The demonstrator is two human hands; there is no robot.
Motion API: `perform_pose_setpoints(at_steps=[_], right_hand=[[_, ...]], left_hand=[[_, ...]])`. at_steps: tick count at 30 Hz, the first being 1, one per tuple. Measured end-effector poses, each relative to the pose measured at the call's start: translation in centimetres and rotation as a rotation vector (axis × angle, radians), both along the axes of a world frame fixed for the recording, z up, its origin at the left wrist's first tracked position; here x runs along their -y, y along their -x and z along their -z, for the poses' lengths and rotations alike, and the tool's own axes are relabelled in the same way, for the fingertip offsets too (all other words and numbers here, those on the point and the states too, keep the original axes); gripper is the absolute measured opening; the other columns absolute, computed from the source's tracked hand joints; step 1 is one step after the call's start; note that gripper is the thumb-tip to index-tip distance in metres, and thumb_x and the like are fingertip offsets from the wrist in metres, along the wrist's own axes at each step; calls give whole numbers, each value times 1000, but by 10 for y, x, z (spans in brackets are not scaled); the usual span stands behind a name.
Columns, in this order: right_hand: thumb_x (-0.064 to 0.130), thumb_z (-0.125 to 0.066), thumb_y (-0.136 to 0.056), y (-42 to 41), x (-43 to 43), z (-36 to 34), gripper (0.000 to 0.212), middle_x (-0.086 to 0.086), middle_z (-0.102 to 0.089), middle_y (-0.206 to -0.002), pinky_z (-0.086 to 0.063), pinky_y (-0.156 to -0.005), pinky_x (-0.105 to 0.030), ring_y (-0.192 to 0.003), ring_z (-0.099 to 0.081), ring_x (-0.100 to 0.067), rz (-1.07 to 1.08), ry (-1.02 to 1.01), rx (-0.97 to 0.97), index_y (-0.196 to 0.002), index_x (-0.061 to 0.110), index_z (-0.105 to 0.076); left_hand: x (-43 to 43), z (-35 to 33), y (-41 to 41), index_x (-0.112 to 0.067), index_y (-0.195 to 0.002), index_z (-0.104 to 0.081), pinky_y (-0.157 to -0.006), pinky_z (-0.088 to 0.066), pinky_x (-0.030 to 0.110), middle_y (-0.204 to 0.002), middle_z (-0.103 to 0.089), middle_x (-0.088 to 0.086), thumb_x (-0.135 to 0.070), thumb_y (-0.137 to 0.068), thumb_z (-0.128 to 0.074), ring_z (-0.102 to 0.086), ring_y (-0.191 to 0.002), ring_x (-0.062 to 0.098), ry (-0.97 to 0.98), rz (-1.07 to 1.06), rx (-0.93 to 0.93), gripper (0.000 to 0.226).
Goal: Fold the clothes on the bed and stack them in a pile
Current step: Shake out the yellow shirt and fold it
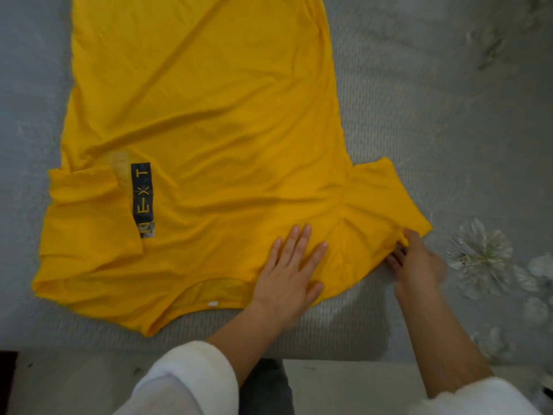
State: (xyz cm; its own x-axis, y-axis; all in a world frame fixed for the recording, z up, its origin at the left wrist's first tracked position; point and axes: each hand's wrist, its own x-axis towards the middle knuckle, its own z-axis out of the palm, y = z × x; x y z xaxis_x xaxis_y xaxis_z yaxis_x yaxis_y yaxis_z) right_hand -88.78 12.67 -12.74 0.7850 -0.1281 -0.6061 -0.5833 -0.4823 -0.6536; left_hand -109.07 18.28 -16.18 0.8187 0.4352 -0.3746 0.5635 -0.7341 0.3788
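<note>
A yellow T-shirt lies spread flat on the grey bed cover, neck opening toward me and hem at the far end. A black strip with yellow letters runs along its left chest. The left sleeve is folded in over the body. My left hand presses flat with straight fingers on the shirt near the right shoulder. My right hand pinches the edge of the right sleeve at its outer corner, thumb on top and fingers underneath.
The bed cover carries pale flower prints at the right. The bed's near edge runs across the bottom, with light floor below it. White sleeves cover my forearms.
</note>
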Motion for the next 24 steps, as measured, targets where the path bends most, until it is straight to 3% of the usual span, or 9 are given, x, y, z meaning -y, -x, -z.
perform_pose_setpoints(at_steps=[4,6,7,9,12,15,18,21,24], right_hand=[[17,-69,-83,-21,-19,-2,34,-9,-59,-100,-50,-70,-35,-82,-59,-19,103,-115,-180,-112,9,-55],[11,-68,-80,-26,-24,-10,13,-4,-60,-91,-50,-68,-33,-79,-58,-18,73,-58,-59,-89,13,-58],[11,-67,-80,-25,-27,-18,15,-1,-57,-80,-46,-60,-27,-70,-55,-14,31,-44,40,-77,15,-53],[11,-65,-83,-19,-36,-33,16,2,-53,-70,-37,-51,-23,-62,-50,-10,-149,-102,158,-75,14,-52],[14,-63,-89,8,-51,-50,6,4,-70,-91,-51,-72,-23,-86,-64,-9,-672,-316,46,-91,19,-65],[17,-62,-90,30,-61,-47,15,12,-71,-105,-49,-88,-21,-105,-62,-1,-1072,-400,-107,-97,27,-71],[20,-53,-97,33,-61,-26,34,3,-45,-146,-27,-113,-29,-138,-33,-9,-1295,-154,108,-130,24,-58],[26,-39,-102,28,-51,-3,49,1,-9,-161,-4,-119,-37,-148,1,-17,-1782,237,355,-149,27,-28],[28,-44,-99,30,-41,-1,48,-1,-17,-160,-8,-114,-40,-148,-6,-23,-1802,299,554,-146,26,-36]], left_hand=[[15,0,-14,-30,-151,7,-112,10,55,-157,19,6,-55,-97,-28,18,-143,31,-42,128,27,69],[22,-3,-17,-28,-152,-13,-113,-10,57,-159,-3,8,-56,-94,-36,-3,-145,33,-106,177,-1,69],[24,-5,-19,-27,-151,-21,-112,-18,56,-158,-12,7,-56,-92,-41,-12,-145,32,-116,162,-7,69],[27,-7,-21,-25,-150,-28,-110,-27,54,-157,-22,6,-55,-89,-48,-21,-143,30,-102,110,-13,71],[28,-8,-22,-18,-145,-37,-109,-31,55,-154,-30,5,-50,-88,-41,-27,-142,29,-95,91,-30,65],[30,-8,-19,-20,-130,-58,-108,-33,56,-138,-54,4,-48,-86,-38,-45,-132,27,-102,127,-61,56],[35,-6,-13,-25,-126,-61,-110,-33,52,-131,-59,-1,-50,-81,-56,-53,-125,22,-109,142,-63,52],[41,-7,-4,-25,-133,-55,-108,-23,47,-138,-54,-2,-50,-82,-56,-48,-131,19,-112,163,-42,57],[42,-13,14,-21,-140,-48,-108,-22,46,-149,-42,1,-42,-88,-42,-35,-139,19,-112,164,43,56]])
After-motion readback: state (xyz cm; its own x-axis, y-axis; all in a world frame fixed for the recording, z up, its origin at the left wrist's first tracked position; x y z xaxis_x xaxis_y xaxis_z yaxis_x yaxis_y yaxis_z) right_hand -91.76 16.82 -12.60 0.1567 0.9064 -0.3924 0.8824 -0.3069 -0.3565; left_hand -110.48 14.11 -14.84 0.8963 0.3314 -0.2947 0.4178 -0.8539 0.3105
